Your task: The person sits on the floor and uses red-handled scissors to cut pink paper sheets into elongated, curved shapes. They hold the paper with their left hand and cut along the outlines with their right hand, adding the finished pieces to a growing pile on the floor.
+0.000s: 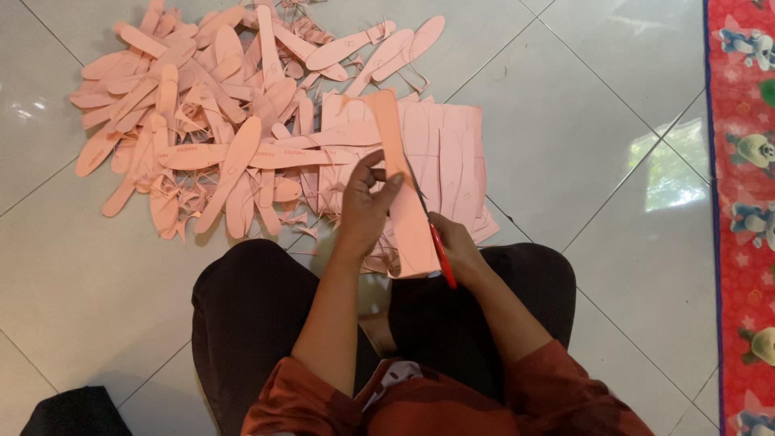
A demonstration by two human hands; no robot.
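My left hand [367,206] grips a long pink foam strip [400,173] that stands up over my lap. My right hand [456,250] holds red-handled scissors [440,250], whose blades run up along the strip's right edge. Under the strip lies a stack of uncut pink sheets [448,149] marked with insole outlines. To the left a big heap of cut pink insoles [202,105] spreads over the floor.
I sit cross-legged in dark trousers [258,315] on pale grey floor tiles [581,105]. Thin pink offcuts [182,202] litter the heap's near edge. A red patterned mat [743,202] runs along the right edge. A dark object [77,412] sits at the bottom left.
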